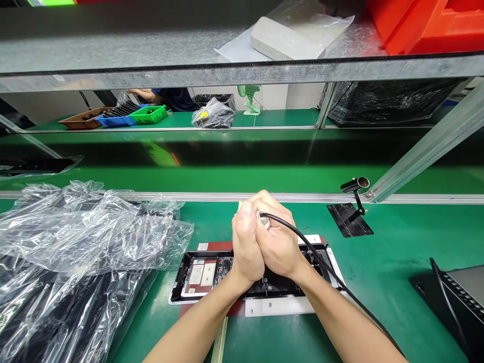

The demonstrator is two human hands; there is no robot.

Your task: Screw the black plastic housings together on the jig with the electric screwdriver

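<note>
Both of my hands are clasped together over a black plastic housing [181, 275]. My left hand [245, 247] and my right hand [279, 247] wrap round a corded hand tool [263, 221]; only its silvery rear end shows between the fingers. From there a black cable [318, 254] runs over my right forearm to the lower right. The working end of the tool is hidden below my fists. Under them, the open housing lies on a red and white fixture [282, 306], with ribs, screw posts and a row of round holes visible.
Plastic-wrapped dark parts [83, 252] are heaped on the left. A black tube holder [354, 185] stands at back right, and dark panels [449, 297] lie at right. Overhead runs a metal shelf [151, 40] with a red bin [434, 25]. Beyond, a person's arm [145, 94] shows near trays.
</note>
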